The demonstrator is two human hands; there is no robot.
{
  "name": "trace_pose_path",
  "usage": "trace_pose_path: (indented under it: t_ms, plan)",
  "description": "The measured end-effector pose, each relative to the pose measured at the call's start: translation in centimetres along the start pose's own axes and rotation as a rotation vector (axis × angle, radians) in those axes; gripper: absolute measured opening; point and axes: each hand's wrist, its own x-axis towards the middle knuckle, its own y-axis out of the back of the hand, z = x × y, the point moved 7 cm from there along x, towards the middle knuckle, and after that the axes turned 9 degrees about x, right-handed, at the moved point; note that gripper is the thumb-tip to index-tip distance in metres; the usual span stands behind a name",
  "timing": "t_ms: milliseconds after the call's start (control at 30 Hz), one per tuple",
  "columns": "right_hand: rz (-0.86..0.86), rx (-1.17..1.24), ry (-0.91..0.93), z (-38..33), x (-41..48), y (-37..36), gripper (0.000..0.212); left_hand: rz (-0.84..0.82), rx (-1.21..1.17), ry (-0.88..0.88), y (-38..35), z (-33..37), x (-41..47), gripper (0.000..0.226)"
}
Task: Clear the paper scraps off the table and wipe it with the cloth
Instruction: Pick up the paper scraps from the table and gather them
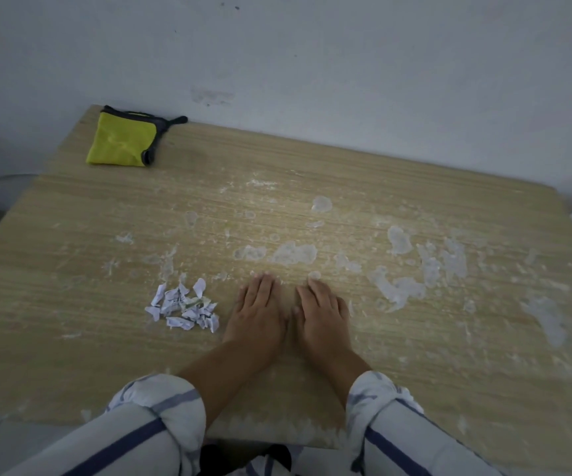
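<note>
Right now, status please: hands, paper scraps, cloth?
Hands: left hand and right hand flat on table, empty. Pile of paper scraps just left of left hand, not touching. Folded yellow cloth at far left corner. Nothing blocks either.

The left hand (260, 309) lies flat, palm down, fingers straight and close together, and the right hand (322, 314) lies the same way just beside it, thumbs nearly touching. Both bare forearms (233, 365) run back from the hands, spreading apart, into rolled-up striped sleeves (154, 410).
</note>
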Motion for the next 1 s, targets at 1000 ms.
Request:
trace_pose_path:
  t_ms: [1000]
  plan:
    - [-0.036,0.146,0.136,-10.0,15.8,-1.7,0.038,0.002,-0.237,0.482,3.1,-9.8,6.2,0.071]
